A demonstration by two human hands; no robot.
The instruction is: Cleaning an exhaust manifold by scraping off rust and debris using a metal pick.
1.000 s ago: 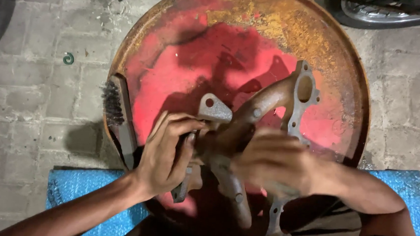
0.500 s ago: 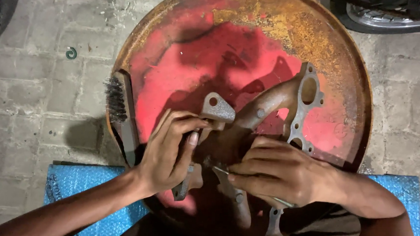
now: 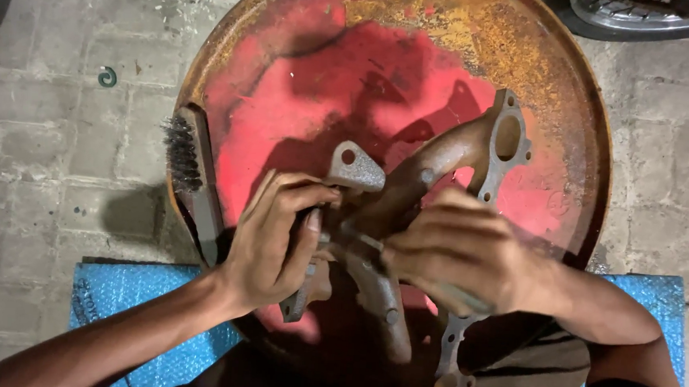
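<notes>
A rusty cast-iron manifold [image 3: 434,163] with several branched pipes and bolt flanges lies on a round red, rust-edged metal drum lid [image 3: 304,79]. My left hand [image 3: 274,241] grips one of its lower flanges near the middle. My right hand [image 3: 460,252] is closed around a thin metal tool [image 3: 362,238] whose tip touches the manifold where the pipes join. The tool's far end is hidden under my fingers.
A wire brush [image 3: 190,172] with a wooden handle rests on the lid's left rim. A blue bubble-wrap sheet [image 3: 126,304] lies under the lid at the front. Paving bricks [image 3: 37,135] surround it, with a small ring [image 3: 107,76] at the left and a tyre [image 3: 650,13] top right.
My right hand has shifted slightly along the manifold's junction with the thin tool. The left hand keeps its grip, and the manifold stays put.
</notes>
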